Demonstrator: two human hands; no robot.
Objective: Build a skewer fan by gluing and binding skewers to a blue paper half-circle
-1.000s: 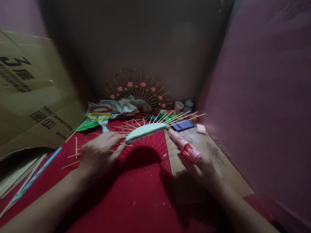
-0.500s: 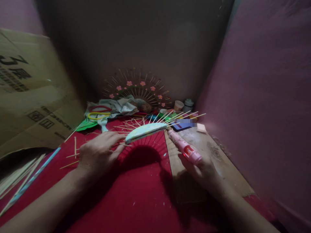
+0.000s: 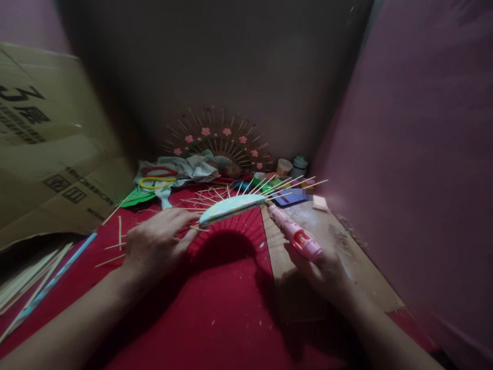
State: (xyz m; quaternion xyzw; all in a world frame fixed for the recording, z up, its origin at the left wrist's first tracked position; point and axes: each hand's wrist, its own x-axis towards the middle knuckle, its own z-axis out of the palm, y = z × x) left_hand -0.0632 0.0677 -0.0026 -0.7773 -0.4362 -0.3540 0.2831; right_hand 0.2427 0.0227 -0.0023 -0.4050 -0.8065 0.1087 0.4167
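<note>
My left hand [image 3: 159,241] pinches the left end of a pale blue-green half-round piece [image 3: 231,207] with thin wooden sticks fanning out from its curved edge. The piece is held above the red table cover, tilted up toward the right. In my right hand [image 3: 327,272] is a pink hot glue gun [image 3: 296,234] with a small red light lit on its side. Its nozzle points up and left, at the right end of the half-round piece; whether the two touch I cannot tell.
A finished-looking stick fan with pink flowers [image 3: 215,136] leans at the back wall. Scissors with a yellow handle [image 3: 156,183] lie on crumpled cloth. A wooden board [image 3: 331,236] is at right, a cardboard box [image 3: 50,144] at left. Loose sticks [image 3: 38,277] lie below the box.
Almost nothing differs. The view has shifted very slightly; both hands keep their hold, and the glue gun stays by the right end of the half-round piece.
</note>
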